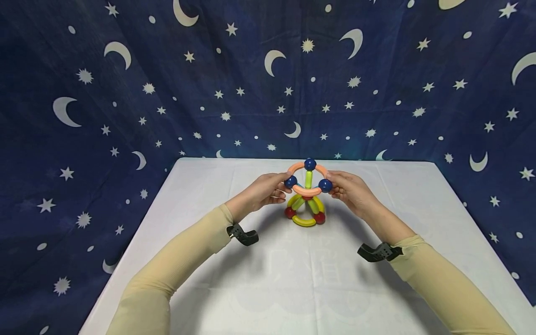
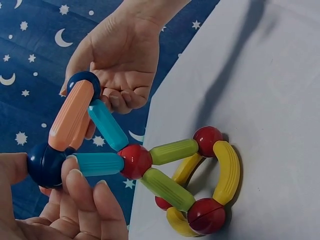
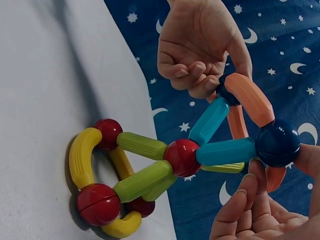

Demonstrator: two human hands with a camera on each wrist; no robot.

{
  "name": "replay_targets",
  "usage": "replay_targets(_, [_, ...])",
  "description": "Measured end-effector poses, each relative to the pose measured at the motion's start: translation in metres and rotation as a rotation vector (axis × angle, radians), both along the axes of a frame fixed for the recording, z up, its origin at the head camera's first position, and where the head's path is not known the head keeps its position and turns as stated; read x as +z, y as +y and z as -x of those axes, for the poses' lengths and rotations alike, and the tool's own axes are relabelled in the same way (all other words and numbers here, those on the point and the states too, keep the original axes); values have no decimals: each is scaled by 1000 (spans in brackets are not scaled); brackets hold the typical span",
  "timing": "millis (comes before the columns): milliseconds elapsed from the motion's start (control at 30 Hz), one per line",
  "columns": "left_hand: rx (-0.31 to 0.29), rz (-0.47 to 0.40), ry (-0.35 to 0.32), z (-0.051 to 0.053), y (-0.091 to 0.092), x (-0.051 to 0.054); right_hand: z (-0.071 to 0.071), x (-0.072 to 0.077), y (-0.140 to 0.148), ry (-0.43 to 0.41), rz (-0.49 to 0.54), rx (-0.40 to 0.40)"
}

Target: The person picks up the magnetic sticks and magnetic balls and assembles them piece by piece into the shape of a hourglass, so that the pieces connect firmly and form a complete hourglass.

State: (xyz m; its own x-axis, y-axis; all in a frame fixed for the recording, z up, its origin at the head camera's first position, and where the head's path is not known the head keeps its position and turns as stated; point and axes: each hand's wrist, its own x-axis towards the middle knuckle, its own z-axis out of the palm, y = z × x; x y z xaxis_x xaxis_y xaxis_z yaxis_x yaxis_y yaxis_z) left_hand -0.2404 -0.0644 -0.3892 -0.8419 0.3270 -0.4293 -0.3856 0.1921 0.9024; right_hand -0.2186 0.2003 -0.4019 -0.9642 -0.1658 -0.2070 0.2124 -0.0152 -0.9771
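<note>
A magnetic ball-and-rod model stands upright on the table. Its base ring joins yellow curved rods (image 1: 304, 222) and red balls (image 1: 319, 217). Straight green rods (image 2: 167, 190) rise from there to a central red ball (image 3: 181, 157). Above it, two teal rods (image 3: 227, 151) and one green rod (image 1: 308, 179) reach a top ring of orange curved rods (image 1: 307, 190) and navy balls. My left hand (image 1: 268, 190) pinches the left navy ball (image 2: 46, 165) between thumb and fingers. On the other side, my right hand (image 1: 351, 190) pinches the right navy ball (image 3: 278, 143).
A white cloth covers the table (image 1: 289, 279). Behind and beside it hangs a dark blue curtain (image 1: 251, 83) with moons and stars. Black straps (image 1: 380, 252) extend from both wrists over the tabletop.
</note>
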Motion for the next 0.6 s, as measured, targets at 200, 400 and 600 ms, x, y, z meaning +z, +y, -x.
replay_targets(200, [-2,-19,3,-1,1,1,-1,-2,2,-7,9,-11])
replay_targets(400, [-3,-41,-1,-2,2,2,-2,-3,2,-5,16,-18])
replay_targets(600, [-14,-39,7,-2,-1,-1,-2,-5,3,7,-6,-5])
